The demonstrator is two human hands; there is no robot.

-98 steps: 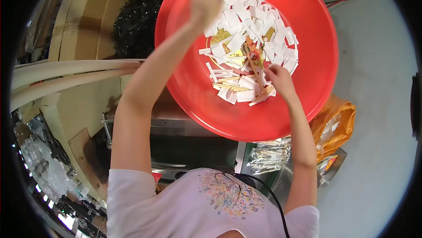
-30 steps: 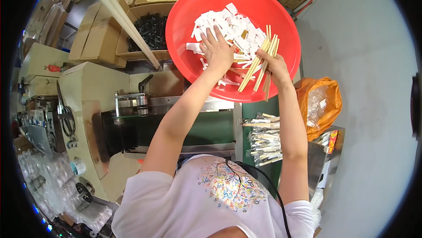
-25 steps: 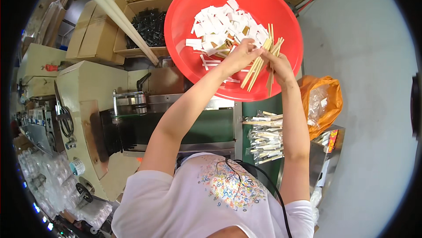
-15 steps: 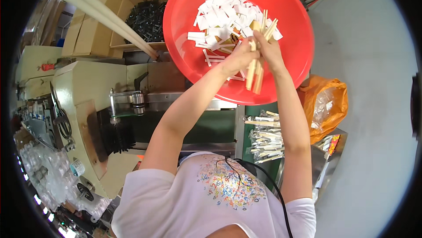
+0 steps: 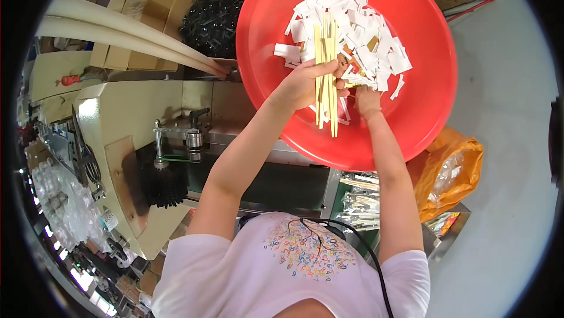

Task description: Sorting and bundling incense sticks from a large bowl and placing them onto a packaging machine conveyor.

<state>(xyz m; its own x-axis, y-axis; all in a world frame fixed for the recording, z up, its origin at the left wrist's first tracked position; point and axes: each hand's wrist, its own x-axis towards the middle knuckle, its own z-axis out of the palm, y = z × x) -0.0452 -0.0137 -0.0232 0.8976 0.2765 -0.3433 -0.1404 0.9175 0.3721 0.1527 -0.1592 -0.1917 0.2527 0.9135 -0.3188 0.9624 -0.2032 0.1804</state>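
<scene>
A bundle of pale wooden chopsticks (image 5: 326, 42) stands roughly upright in my left hand (image 5: 302, 84), whose fingers are wrapped round its middle. Below it lies a large red basin (image 5: 432, 77) holding a heap of white paper slips (image 5: 367, 56), some flat and some narrow. My right hand (image 5: 368, 101) reaches into the near edge of that heap, to the right of the bundle. Its fingertips are hidden among the slips, so what they touch does not show.
Left of the basin a cardboard box holds small black packets (image 5: 211, 21). A machine with a black brush (image 5: 163, 186) stands at the left. Wrapped cutlery packs (image 5: 359, 200) lie on a green surface near my right forearm, beside an orange bag (image 5: 449, 171). Pale pipes (image 5: 135, 39) cross the upper left.
My hands have come apart. The left keeps the chopsticks and has moved left, while the right has let go and dropped to the paper heap. The whole view has shifted slightly.
</scene>
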